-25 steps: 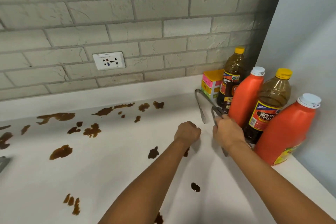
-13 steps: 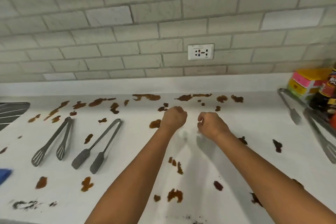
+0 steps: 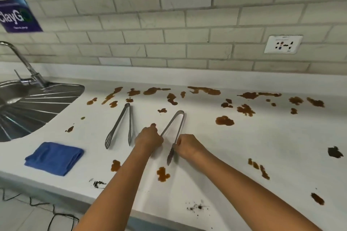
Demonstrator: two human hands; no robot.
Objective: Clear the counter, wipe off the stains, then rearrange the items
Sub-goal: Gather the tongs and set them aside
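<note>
A kitchen: a white counter [image 3: 244, 146] splashed with brown stains [image 3: 224, 120] runs under a pale brick-tile wall [image 3: 169, 15] with a socket [image 3: 283, 44], a steel sink [image 3: 28, 103] and tap [image 3: 24, 63] at far left

Both hands now sit on the right-hand tongs [image 3: 175, 127] lying on the counter [image 3: 244, 155]: the left hand [image 3: 149, 139] curls over one arm and the right hand [image 3: 188, 145] grips the other. Half a second ago both were empty fists hovering above the stains [image 3: 224, 120], and a second ago the right hand was at other tongs beside the bottles.
</note>
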